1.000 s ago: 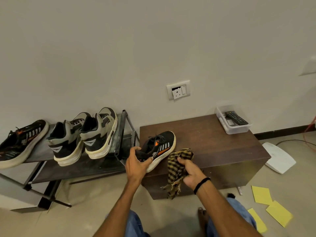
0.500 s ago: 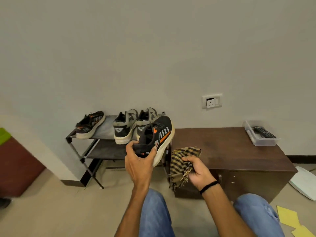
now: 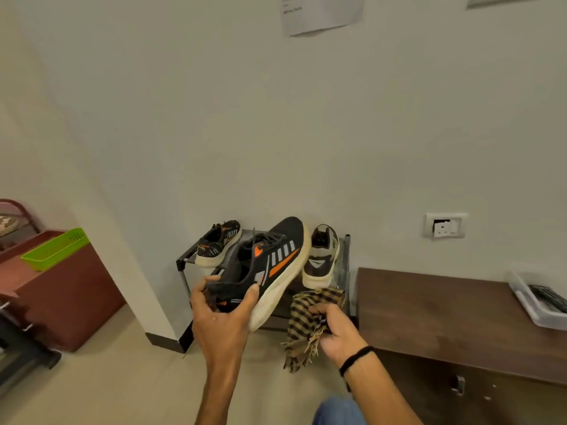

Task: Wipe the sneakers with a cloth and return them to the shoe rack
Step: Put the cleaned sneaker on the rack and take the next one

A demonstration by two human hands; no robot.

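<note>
My left hand [image 3: 221,320] grips the heel of a black sneaker with orange and white stripes [image 3: 270,265], held in the air in front of the shoe rack [image 3: 184,265], toe pointing up and away. My right hand [image 3: 334,329] holds a crumpled yellow-and-black checked cloth [image 3: 310,326] just right of the sneaker, below its sole. On the rack's top shelf sit the matching black sneaker [image 3: 217,243] at the left and a grey-and-black sneaker [image 3: 320,256] at the right. The held shoe hides the middle of the shelf.
A dark wooden cabinet [image 3: 445,311] stands right of the rack, with a clear plastic box [image 3: 537,302] holding a remote. A red-brown cabinet [image 3: 61,296] with a green tray [image 3: 55,248] stands at the left beyond a wall corner. A wall socket [image 3: 445,225] is above.
My left hand lifted the sneaker off the wooden cabinet and carried it left, in front of the rack. My right hand followed with the cloth. The view rose and pulled back.
</note>
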